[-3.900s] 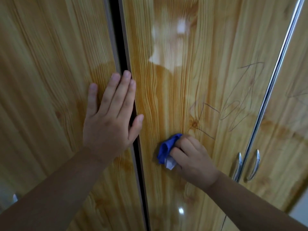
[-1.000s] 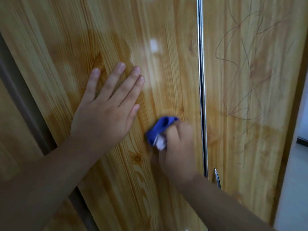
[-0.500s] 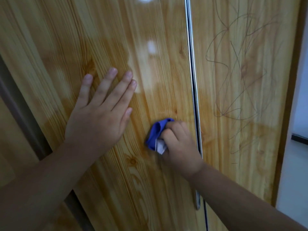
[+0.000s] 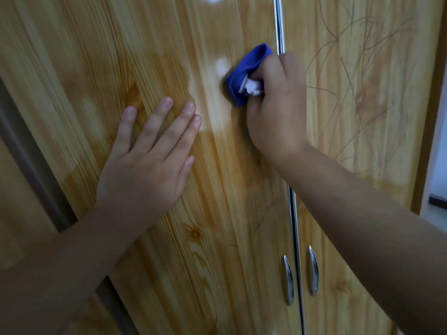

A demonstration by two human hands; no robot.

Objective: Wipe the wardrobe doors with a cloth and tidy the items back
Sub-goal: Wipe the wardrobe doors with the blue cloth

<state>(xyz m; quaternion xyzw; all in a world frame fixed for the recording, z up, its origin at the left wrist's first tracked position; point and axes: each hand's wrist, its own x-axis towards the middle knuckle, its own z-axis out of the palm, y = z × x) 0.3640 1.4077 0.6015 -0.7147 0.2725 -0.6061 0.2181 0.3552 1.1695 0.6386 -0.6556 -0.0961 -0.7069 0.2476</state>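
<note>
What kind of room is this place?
Probably a room at home, maybe a bedroom: glossy wood-grain wardrobe doors fill the view, with two curved metal handles where they meet and pen scribbles on one.

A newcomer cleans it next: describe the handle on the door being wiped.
Find the chrome strip between two wooden doors. Low beside it sit two curved chrome handles; take the left one, on the same door as the blue cloth.

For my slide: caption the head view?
Right hand holds a blue cloth against the wardrobe door; left hand rests flat.
</note>
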